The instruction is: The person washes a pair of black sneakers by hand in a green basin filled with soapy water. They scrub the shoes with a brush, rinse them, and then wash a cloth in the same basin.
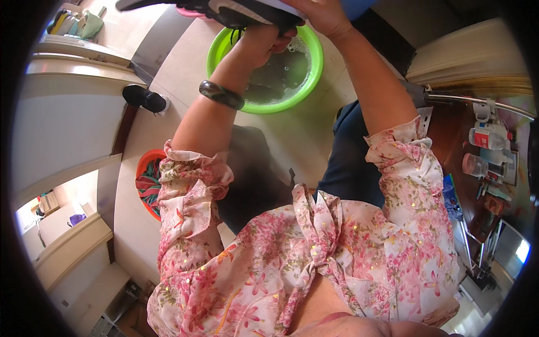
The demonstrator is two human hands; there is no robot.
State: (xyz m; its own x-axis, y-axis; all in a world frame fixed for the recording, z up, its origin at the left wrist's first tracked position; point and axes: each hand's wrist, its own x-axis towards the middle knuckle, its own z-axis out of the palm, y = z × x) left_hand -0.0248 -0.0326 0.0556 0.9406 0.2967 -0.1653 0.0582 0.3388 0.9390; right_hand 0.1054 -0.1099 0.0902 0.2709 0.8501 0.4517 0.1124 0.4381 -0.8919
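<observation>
At the top edge, a black sneaker (238, 12) with a pale Nike swoosh and dangling laces is held up over a lime-green basin (316, 80). My left hand (269, 42) grips it from below near the heel, its fingers partly hidden. My right hand (322, 17) clasps the heel end by the pale sole, and the frame's edge cuts part of it off. Cloudy water (280, 80) with suds along the rim fills part of the basin. A dark bangle (222, 94) circles my left forearm.
A second black shoe (145, 99) rests by the cabinet on the left. Nearer me stands an orange tub (142, 162) with red and green things inside. A pink rim (191, 12) shows beyond the green basin. Plastic bottles (488, 139) stand on a dark wooden surface at right.
</observation>
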